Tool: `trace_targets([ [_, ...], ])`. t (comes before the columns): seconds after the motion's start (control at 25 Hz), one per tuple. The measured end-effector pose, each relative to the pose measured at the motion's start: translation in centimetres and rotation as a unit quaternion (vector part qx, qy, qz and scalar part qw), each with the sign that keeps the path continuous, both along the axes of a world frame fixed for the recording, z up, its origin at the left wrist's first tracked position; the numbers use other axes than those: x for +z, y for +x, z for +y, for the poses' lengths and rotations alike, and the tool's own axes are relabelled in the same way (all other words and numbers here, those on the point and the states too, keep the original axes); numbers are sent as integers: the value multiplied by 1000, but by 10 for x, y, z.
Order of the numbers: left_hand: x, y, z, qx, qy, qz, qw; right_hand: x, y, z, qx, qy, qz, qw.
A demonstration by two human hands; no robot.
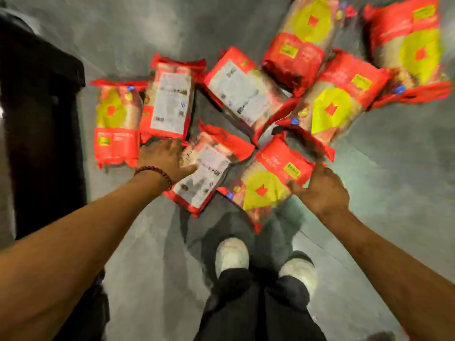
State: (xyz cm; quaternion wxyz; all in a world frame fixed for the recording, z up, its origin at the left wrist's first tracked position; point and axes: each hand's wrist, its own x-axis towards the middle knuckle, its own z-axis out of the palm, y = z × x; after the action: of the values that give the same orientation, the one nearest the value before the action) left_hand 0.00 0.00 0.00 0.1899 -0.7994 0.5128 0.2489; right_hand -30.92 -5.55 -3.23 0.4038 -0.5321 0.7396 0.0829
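Both hands are down among red packets scattered on the grey floor (381, 193) beside the black bin (41, 119). Left hand (165, 158), the one nearer the bin, lies spread with its thumb against the label-up packet (204, 173); blur hides the fingertips, so I cannot tell whether it grips. Right hand (322, 190), farther from the bin, pinches the red edge of the yellow-disc packet (266, 190), thumb on its face. Other packets (243, 92) lie beyond these two, fanning away from the bin. This looks like gathering, barely begun. Next, each hand needs a firm hold on one packet's edge before lifting, since overlapping wrappers may drag neighbours
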Motion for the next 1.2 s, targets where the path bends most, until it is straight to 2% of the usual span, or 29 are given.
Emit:
trace_targets([
  [0.12, -73, 16, 10, 166, 9, 90, 982, -73, 2, 21, -89, 62, -62, 992],
  [0.16, -91, 18, 16, 229, 38, 111, 966, -93, 6, 27, -152, 80, -94, 981],
  [0.28, -143, 27, 32, 346, 11, 194, 918, -140, 12, 41, -313, 63, -147, 936],
  [0.32, -148, 29, 34, 383, 6, 219, 897, -141, 17, 44, -337, 50, -159, 927],
  [0.44, -152, 23, 42, 430, 24, 285, 856, -149, 23, 53, -286, 24, -200, 937],
  [0.56, -145, -9, 58, 528, -29, 348, 774, -133, 17, 64, -231, 40, -227, 945],
  [0.6, -136, -20, 60, 543, -49, 360, 757, -123, 11, 65, -210, 30, -222, 952],
  [0.64, -125, -26, 64, 542, -59, 361, 756, -107, 6, 63, -183, 24, -209, 960],
  [0.72, -98, -32, 69, 519, -66, 348, 778, -74, -3, 59, -163, 20, -200, 966],
  [0.8, -50, -33, 71, 510, -72, 343, 785, -27, -9, 48, -166, 8, -209, 964],
  [0.88, 13, -32, 70, 505, -93, 361, 778, 31, -13, 36, -166, -1, -233, 958],
  [1.04, 169, -28, 55, 479, -165, 435, 744, 186, -18, 12, -183, -22, -296, 937],
  [1.2, 332, -31, 19, 415, -200, 490, 740, 354, -27, -13, -206, -60, -305, 928],
])
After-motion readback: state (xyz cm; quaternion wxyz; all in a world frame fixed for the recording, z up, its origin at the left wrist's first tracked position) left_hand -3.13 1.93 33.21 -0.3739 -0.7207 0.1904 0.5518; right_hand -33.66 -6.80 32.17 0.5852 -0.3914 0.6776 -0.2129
